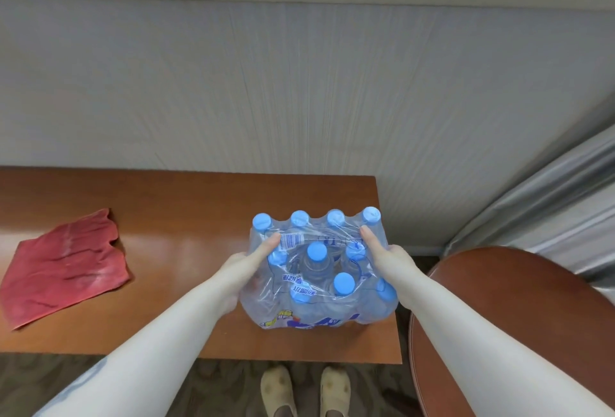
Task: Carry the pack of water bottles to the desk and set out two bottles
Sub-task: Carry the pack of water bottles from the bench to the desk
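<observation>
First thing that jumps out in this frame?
The shrink-wrapped pack of water bottles with blue caps, on the right end of the brown desk, gripped on either side by the left hand and right hand. Next, the red cloth lying at the desk's left.

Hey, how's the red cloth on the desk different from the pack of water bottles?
The red cloth lies flat and crumpled toward the desk's left side; the pack of water bottles stands tall near the right end. The cloth is opaque; the pack is clear plastic with blue caps. The cloth lies untouched; the left hand and right hand grip the pack. Both rest on the desk.
</observation>
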Available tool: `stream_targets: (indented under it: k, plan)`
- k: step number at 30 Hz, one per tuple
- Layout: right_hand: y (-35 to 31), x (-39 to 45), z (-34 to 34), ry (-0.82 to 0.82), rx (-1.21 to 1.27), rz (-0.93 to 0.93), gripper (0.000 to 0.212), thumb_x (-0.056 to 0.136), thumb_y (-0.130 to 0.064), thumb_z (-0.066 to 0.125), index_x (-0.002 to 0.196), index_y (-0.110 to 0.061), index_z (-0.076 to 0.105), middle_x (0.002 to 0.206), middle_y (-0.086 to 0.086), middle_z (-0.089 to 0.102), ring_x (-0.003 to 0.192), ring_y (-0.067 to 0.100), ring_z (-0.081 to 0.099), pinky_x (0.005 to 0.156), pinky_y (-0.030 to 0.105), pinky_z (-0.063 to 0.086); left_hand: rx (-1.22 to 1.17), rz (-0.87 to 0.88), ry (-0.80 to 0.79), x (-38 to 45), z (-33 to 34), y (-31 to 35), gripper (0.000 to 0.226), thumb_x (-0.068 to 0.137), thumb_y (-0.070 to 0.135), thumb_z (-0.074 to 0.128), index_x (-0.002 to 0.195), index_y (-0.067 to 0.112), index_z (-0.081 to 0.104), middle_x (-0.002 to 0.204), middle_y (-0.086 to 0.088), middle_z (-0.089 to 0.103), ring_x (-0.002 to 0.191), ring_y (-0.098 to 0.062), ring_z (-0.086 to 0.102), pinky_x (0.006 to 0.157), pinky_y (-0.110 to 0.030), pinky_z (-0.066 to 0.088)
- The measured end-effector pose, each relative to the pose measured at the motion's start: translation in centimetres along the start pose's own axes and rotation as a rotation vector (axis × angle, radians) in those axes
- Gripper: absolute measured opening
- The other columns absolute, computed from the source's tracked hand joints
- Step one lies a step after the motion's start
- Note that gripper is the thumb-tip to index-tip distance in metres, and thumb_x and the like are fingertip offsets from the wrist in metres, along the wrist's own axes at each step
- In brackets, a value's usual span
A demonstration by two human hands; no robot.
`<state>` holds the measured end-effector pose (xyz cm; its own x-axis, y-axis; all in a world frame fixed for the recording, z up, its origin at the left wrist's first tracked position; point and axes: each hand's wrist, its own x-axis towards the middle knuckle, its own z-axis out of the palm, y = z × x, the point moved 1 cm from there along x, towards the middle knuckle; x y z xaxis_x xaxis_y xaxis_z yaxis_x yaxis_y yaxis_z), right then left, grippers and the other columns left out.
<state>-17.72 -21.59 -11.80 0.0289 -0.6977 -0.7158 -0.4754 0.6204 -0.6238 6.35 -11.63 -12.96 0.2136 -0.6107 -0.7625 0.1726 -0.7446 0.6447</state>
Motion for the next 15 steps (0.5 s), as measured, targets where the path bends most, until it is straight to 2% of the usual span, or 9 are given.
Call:
stream_targets:
  k: [4,7,8,10,12,15]
  plan:
    - [0.1,0.2,-0.6,-0.094,0.066,0.024,0.062,0.068,-0.074,0.061,0.098,-0.020,0.064,0.077,0.001,0.077,0.069,0.018,0.074,0.047,0.023,0.051,-0.119,-0.039,-0.046,0.2,0.1,-0.2,0.078,0.046,0.066,0.082,0.104,0.015,0.073,0.099,-0.009,0.076,0.094,-0.024,0.071,0.093,-0.041,0.051]
    - [0.6,0.3,-0.8,-0.162,0.180,0.025,0.064,0.061,-0.067,0.073,0.102,-0.017,0.067,0.076,0.002,0.078,0.067,0.019,0.075,0.048,0.024,0.055,-0.160,-0.054,-0.020,-0.1,0.3,-0.3,0.080,0.043,0.066,0.083,0.105,0.016,0.073,0.106,-0.012,0.073,0.097,-0.021,0.066,0.101,-0.043,0.047]
    - [0.8,0.4,-0.8,-0.170,0.220,0.021,0.065,0.059,-0.064,0.077,0.102,-0.016,0.068,0.077,0.003,0.078,0.068,0.020,0.075,0.048,0.026,0.056,-0.169,-0.057,-0.010,-0.2,0.5,-0.4,0.082,0.042,0.067,0.083,0.106,0.017,0.072,0.107,-0.008,0.073,0.094,-0.019,0.064,0.098,-0.040,0.048]
    - [1.0,0.4,-0.8,-0.157,0.284,0.015,0.066,0.055,-0.060,0.082,0.101,-0.015,0.068,0.077,0.003,0.078,0.068,0.021,0.075,0.048,0.027,0.057,-0.187,-0.055,0.050,-0.7,0.8,-0.3,0.086,0.040,0.068,0.082,0.108,0.016,0.071,0.099,0.003,0.069,0.087,-0.014,0.058,0.077,-0.029,0.049]
    - [1.3,0.3,-0.7,-0.140,0.317,0.034,0.067,0.051,-0.058,0.085,0.100,-0.014,0.068,0.076,0.004,0.078,0.067,0.023,0.075,0.052,0.030,0.059,-0.182,-0.048,0.151,-1.5,1.2,-0.2,0.086,0.038,0.069,0.081,0.104,0.015,0.072,0.085,0.004,0.064,0.074,-0.012,0.050,0.056,-0.021,0.039]
    - [1.4,0.1,-0.8,-0.130,0.297,0.043,0.073,0.045,-0.058,0.087,0.101,-0.015,0.068,0.083,0.007,0.078,0.072,0.027,0.075,0.070,0.042,0.061,-0.134,-0.027,0.243,-2.8,1.5,-1.0,0.076,0.034,0.071,0.079,0.086,0.016,0.072,0.053,0.012,0.063,0.036,-0.004,0.049,0.038,-0.016,0.037]
